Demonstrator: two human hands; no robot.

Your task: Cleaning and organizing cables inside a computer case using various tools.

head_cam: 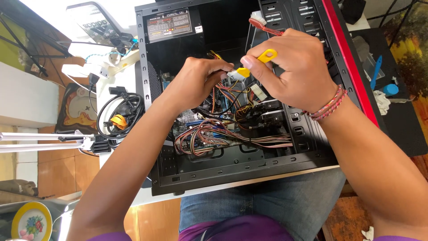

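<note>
- An open black computer case [249,172] with a red edge lies on its side on the white desk [129,85], its inside facing up towards the camera.
- A power supply unit [171,27] sits in the upper left corner of the case, label upward.
- A tangle of coloured wires [223,136] runs across the circuit board in the lower middle of the case.
- A coil of black cable [117,117] lies on the desk just left of the case.
- The right hand [296,71] is closed around a toothbrush with a yellow handle [267,56] and a red neck; its bristle head [257,20] sticks out above the hand, over the drive bays.
- The left hand [196,80] pinches a small white connector [232,75] between its fingertips, above the wires at the centre of the case, touching the yellow end of the toothbrush.
- A braided wristband [329,105] circles the right wrist.
</note>
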